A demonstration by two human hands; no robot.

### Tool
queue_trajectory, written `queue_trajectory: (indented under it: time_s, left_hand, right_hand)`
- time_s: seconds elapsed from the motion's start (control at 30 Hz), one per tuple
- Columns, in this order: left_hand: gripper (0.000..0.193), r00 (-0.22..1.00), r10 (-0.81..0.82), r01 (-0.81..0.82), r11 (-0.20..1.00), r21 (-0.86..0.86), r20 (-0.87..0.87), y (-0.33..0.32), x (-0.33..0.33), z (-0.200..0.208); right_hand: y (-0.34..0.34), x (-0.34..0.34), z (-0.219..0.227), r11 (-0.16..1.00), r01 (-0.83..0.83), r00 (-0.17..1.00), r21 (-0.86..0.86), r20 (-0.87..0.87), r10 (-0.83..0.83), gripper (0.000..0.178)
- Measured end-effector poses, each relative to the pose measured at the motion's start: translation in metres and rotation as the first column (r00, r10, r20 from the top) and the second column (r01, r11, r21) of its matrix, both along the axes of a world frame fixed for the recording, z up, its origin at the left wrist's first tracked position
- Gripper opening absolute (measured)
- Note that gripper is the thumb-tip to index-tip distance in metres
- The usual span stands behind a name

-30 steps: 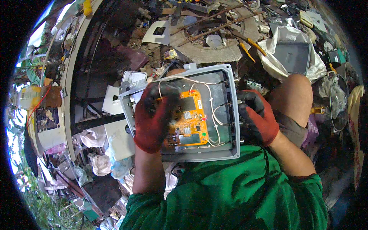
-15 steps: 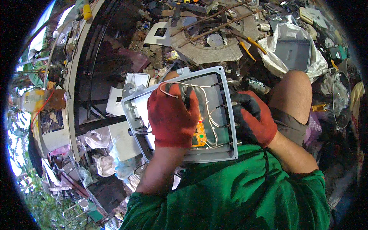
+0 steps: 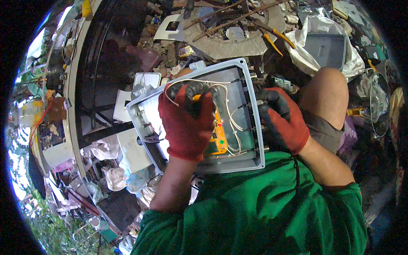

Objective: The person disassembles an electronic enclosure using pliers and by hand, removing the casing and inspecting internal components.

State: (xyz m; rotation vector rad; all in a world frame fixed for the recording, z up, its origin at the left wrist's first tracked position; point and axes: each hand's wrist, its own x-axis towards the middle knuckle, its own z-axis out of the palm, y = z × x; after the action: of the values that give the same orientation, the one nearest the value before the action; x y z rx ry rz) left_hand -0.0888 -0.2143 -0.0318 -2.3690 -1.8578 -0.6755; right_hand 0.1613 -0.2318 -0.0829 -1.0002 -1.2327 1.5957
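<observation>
A shallow grey enclosure box (image 3: 251, 108) rests tilted on my lap, its open side facing me. My left hand (image 3: 187, 121), in a red glove with black fingers, reaches inside with its fingers curled at an orange circuit board (image 3: 220, 138). The glove hides much of that board. White wires (image 3: 231, 106) loop from the board's side toward fittings along the right wall. Outside that wall, my right hand (image 3: 284, 119), gloved alike, has its fingers closed around one of the metal connectors; most of the connector is covered by the fingers.
A white sack (image 3: 306, 63) holding a grey panel (image 3: 325, 51) lies at the far right. Orange-handled pliers (image 3: 278, 40) lie by a concrete ring (image 3: 233, 49) with rusty rods. A white plate (image 3: 170, 29) and scrap surround it. A dark metal frame runs along the left.
The box and both hands sit slightly higher in the picture. My left hand has shifted a little left, baring more of the orange board. My right hand keeps its hold at the wall.
</observation>
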Motion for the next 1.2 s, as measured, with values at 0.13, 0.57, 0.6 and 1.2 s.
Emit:
queue_trajectory:
  time_s: [0.13, 0.57, 0.6, 1.2]
  left_hand:
    - [0.048, 0.956, 0.075, -0.038, 0.99, -0.133, 0.285, 0.001, 0.008, -0.002]
    - [0.019, 0.757, -0.052, 0.259, 0.939, -0.226, 0.651, -0.004, -0.003, 0.028]
    - [0.017, 0.7, -0.039, 0.266, 0.941, -0.209, 0.713, -0.008, -0.008, 0.024]
    - [0.074, 0.949, -0.317, 0.302, 0.902, -0.308, 0.003, -0.023, -0.022, 0.036]
  right_hand:
    - [-0.002, -0.001, -0.004, 1.0, 0.006, 1.0, 0.013, -0.007, -0.006, 0.036]
    - [-0.002, 0.0, -0.009, 0.997, 0.002, 0.996, -0.073, -0.091, -0.009, 0.038]
    - [-0.002, 0.001, -0.009, 0.999, -0.005, 0.997, -0.051, -0.077, 0.001, 0.037]
    - [-0.01, 0.008, 0.036, 0.609, -0.034, 0.89, 0.792, 0.301, -0.341, 0.052]
